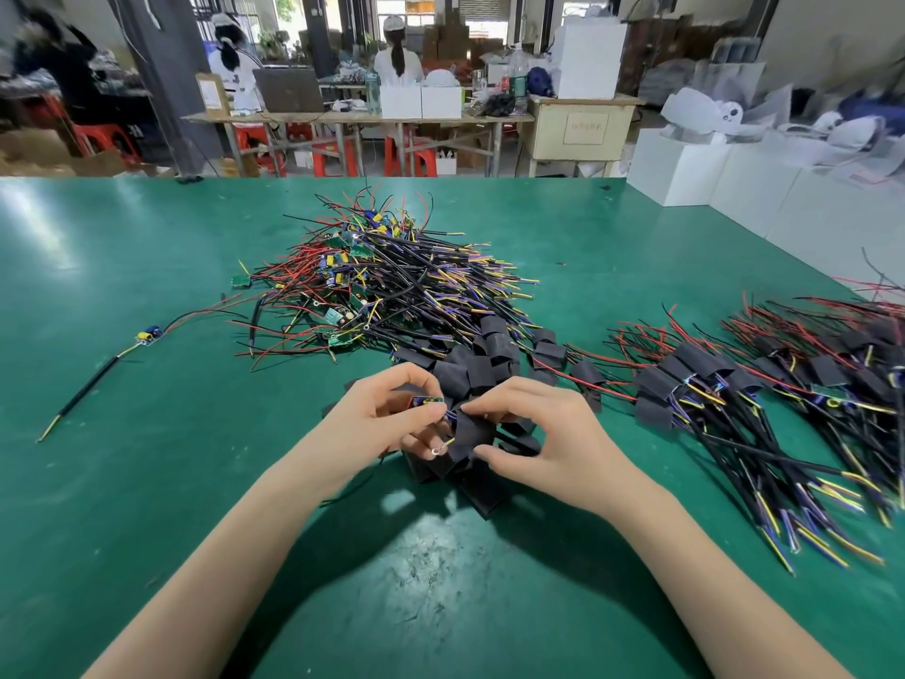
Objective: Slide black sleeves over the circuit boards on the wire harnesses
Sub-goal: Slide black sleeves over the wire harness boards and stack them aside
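My left hand (379,421) pinches a small circuit board (427,400) with its wires, held just above the green table. My right hand (536,436) pinches a black sleeve (469,436) right next to the board, its opening facing the board's wire ends. A yellow wire with a ring terminal (437,450) pokes out between the two hands. Loose black sleeves (472,372) lie in a heap just behind and under my hands.
A big pile of unsleeved harnesses (387,276) lies at the table's middle. Sleeved harnesses (764,399) spread out at the right. One single harness (147,335) lies at the left. White boxes (685,164) stand beyond the right edge; people work at far benches.
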